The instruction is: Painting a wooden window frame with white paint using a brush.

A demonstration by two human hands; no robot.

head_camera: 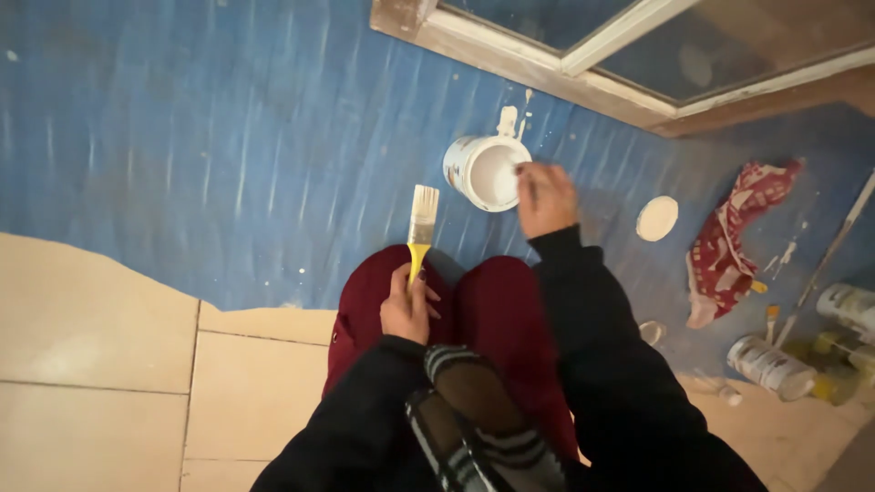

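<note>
The person crouches over a blue floor sheet [228,137], knees in dark red trousers [492,314] at the middle of the view. The left hand [407,305] is closed around the yellow handle of one flat paintbrush [421,228], whose pale bristles point toward twelve o'clock, clear of the paint. The right hand [545,199] sits at about one o'clock from the knees, fingers pinched on a thin stick [526,178] that dips into the single open paint can [485,171]; the can stands on the sheet just at eleven o'clock of that hand and holds white paint. One round white lid [657,218] lies flat on the sheet at three o'clock of the can, apart from it. Farther toward three o'clock lies one crumpled red patterned cloth [734,237]. At about four o'clock, near the frame edge, two cans [770,366] lie on their sides, the second [848,305] partly cut off, with one small brush [771,319] between them; other small items there are too dim to count. A white-framed window panel [629,55] leans at twelve to one o'clock. Beige floor tiles [109,364] show at eight o'clock, where the sheet ends.
</note>
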